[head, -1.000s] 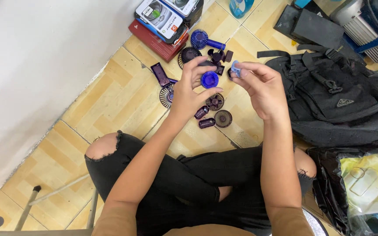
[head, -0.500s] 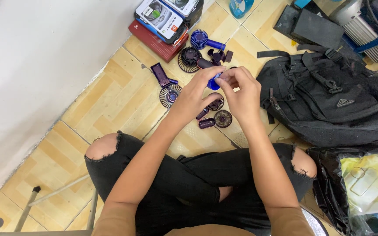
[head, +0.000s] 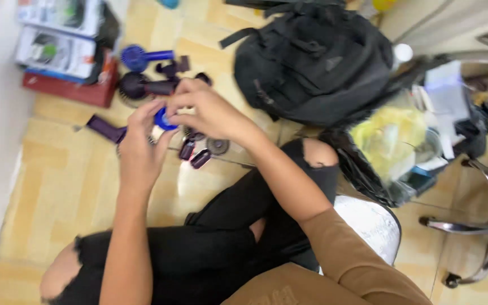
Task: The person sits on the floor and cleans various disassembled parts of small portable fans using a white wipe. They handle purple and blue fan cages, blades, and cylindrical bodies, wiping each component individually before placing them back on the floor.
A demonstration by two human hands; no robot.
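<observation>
My left hand (head: 140, 148) and my right hand (head: 209, 113) meet over the tiled floor, both gripping a small round blue fan part (head: 162, 119) between the fingertips. Below the hands lie dark purple fan pieces (head: 194, 155) and a round grille (head: 218, 146). A purple handle piece (head: 106, 129) lies left of my left hand. Further back lie a blue hand fan (head: 142, 56) and a dark purple fan (head: 147, 87). The picture is blurred.
Stacked product boxes (head: 60, 39) stand at the back left by the wall. A black backpack (head: 317, 62) lies at the back right, a plastic bag with yellow contents (head: 393, 141) beside it. A chrome chair base (head: 481, 226) stands at the right. My crossed legs (head: 221, 237) fill the foreground.
The camera has swung right and tilted, so the scene sits further left. My hands stay together on the blue part, which the right hand joined after one second ago.
</observation>
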